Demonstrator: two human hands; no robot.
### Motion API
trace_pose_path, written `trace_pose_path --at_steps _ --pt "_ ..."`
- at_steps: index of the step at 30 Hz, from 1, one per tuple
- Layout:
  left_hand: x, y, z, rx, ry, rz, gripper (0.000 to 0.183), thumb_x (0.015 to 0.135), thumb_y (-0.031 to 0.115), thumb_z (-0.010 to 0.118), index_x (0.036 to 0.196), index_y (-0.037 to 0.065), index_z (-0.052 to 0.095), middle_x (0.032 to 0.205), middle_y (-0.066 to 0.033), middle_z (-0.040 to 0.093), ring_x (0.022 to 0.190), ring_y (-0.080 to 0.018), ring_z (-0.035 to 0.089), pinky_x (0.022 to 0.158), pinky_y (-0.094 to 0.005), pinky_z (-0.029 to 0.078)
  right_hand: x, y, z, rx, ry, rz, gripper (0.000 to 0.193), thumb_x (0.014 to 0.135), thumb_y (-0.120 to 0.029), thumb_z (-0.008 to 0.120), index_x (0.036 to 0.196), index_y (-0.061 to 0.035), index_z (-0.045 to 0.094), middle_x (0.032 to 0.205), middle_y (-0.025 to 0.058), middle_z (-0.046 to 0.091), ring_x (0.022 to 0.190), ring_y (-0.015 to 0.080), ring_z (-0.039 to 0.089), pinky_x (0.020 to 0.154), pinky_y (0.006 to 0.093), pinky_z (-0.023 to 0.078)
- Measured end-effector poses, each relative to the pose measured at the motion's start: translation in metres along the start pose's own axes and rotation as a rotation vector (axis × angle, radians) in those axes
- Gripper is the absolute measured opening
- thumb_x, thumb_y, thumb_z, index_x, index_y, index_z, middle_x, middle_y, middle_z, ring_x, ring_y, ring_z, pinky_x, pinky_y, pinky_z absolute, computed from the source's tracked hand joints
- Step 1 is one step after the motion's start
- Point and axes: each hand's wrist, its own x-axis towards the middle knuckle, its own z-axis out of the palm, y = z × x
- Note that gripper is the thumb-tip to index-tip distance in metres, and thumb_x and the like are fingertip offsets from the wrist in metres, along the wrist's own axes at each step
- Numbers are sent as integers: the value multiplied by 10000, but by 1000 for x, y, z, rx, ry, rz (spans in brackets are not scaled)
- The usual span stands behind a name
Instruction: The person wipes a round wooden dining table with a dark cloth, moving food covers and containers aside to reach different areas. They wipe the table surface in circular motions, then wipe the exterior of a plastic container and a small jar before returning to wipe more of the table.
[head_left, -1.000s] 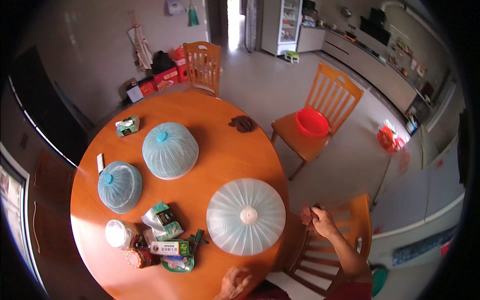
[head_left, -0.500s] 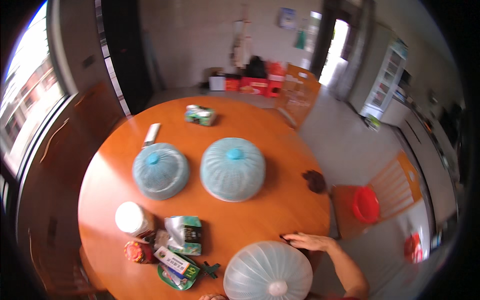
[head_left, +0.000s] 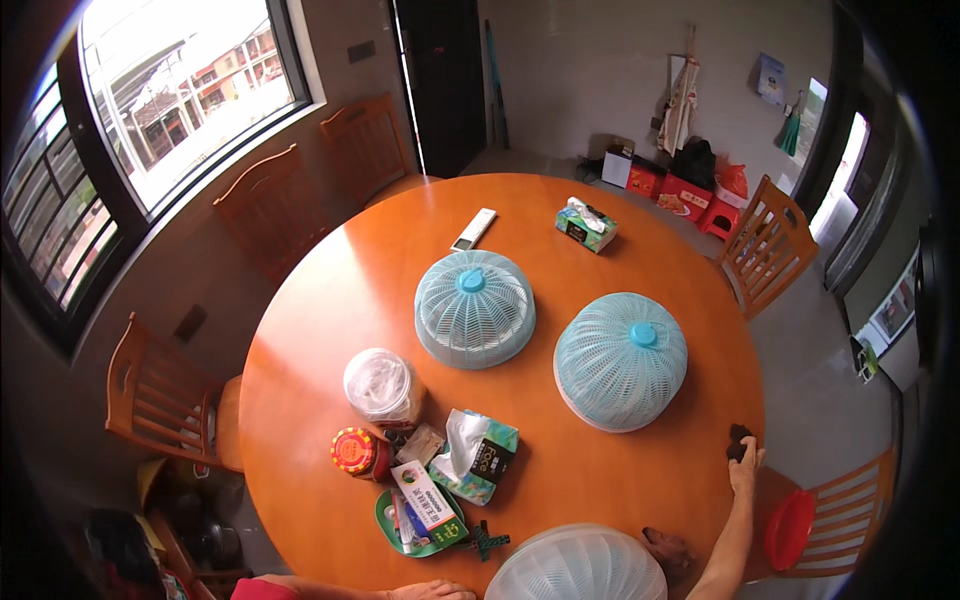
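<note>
My right hand (head_left: 745,470) reaches to the table's right edge, fingers closed on a small dark brown crumpled thing (head_left: 738,440) whose kind I cannot make out. At the lower edge, my left hand (head_left: 435,590) lies flat on the round wooden table (head_left: 330,330), partly cut off by the frame. Between my arms sits a whitish mesh food cover (head_left: 580,565), with a brown shape (head_left: 668,550) beside it. Farther off are two blue mesh food covers, one at centre (head_left: 475,320) and a rounder one (head_left: 620,370) to its right.
Left of the covers stand a tissue pack (head_left: 490,460), a lidded jar (head_left: 380,388), a red-lidded jar (head_left: 357,452) and a green tray (head_left: 450,540) with boxes. A remote (head_left: 474,230) and another tissue pack (head_left: 587,225) lie far back. A red basin (head_left: 790,530) rests on a chair.
The view has swung left, so the table shifts right in it. My right hand has moved from beside the whitish cover to the dark thing. My left hand shows more.
</note>
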Motion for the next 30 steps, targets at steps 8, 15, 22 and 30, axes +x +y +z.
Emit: trace_pose_path --at_steps 8,15,22,30 --pt "-22 -23 35 70 -92 22 349 865 318 582 1119 85 531 1247 -110 505 1152 -270 505 902 -375 429 -55 -81 -76 253 -180 -132 332 862 -209 548 1042 63 616 973 122 632 920 207 590 836 339 454" --pt "-25 -26 27 -42 21 118 280 867 216 606 1078 50 527 1174 -145 496 1117 -322 496 915 -418 417 -221 -290 -204 498 -413 -570 335 780 -109 644 1095 -47 547 973 19 563 904 121 538 809 257 454" --pt "-49 23 -89 -1546 479 -211 667 865 248 683 1406 76 333 1380 -105 413 1153 -235 517 914 -435 490 -403 -431 -176 668 -836 -692 515 731 -87 743 1157 -79 452 1054 57 557 990 130 546 870 275 462" --pt "-191 -18 -212 -1349 795 -468 127 942 110 601 1041 34 620 1128 -18 611 1012 -95 560 913 -276 466 -506 -528 -78 1164 -642 -563 84 928 -3 541 995 -46 515 825 -43 506 732 20 452 660 180 392"
